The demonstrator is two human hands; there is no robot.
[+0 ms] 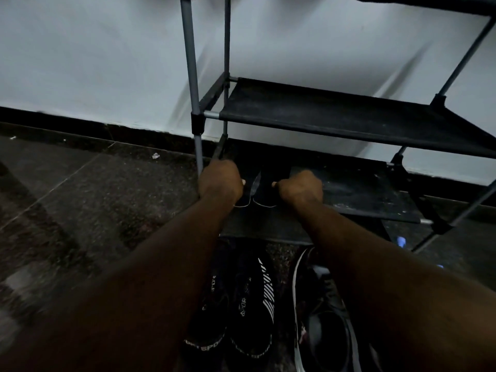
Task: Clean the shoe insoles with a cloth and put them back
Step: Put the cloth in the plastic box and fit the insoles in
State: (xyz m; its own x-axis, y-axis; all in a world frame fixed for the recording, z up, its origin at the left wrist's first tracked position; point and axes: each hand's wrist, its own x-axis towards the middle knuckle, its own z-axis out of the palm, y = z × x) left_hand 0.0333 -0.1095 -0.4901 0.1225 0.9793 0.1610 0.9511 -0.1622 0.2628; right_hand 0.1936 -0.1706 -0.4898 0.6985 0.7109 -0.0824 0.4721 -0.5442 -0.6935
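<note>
Three shoes (252, 304) before the rack (349, 116)

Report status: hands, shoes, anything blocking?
Both busy: left hand and right hand grip the black shoes on the bottom shelf. No cloth or insole in view. Sport shoes on floor under the arms.

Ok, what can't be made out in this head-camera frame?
- Dark pair on the rack's bottom shelf: black on black in dim light, sides covered by the hands, insoles unseen.
- Left hand and right hand: fingers curl away behind the knuckles, so the grip is unclear.
- White-soled shoe on the floor: partly covered by the right forearm, cut by the bottom edge.
- Blue object: too small and blurred.
</note>
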